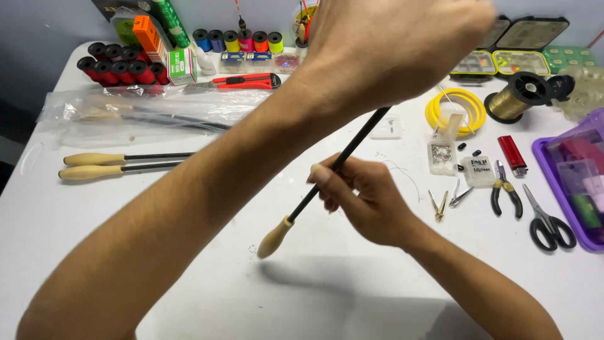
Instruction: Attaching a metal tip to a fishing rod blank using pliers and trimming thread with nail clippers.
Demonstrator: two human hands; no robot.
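Black rod mid-frame: we pinch it in right fingers, left hand closed on top; keep it steady

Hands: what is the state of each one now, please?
Left hand: closed around the upper part of the thin black rod.
Right hand: closed on the rod near its wooden handle.

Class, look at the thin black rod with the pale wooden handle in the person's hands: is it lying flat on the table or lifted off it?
Lifted: the rod slants above the table, casting a shadow below.
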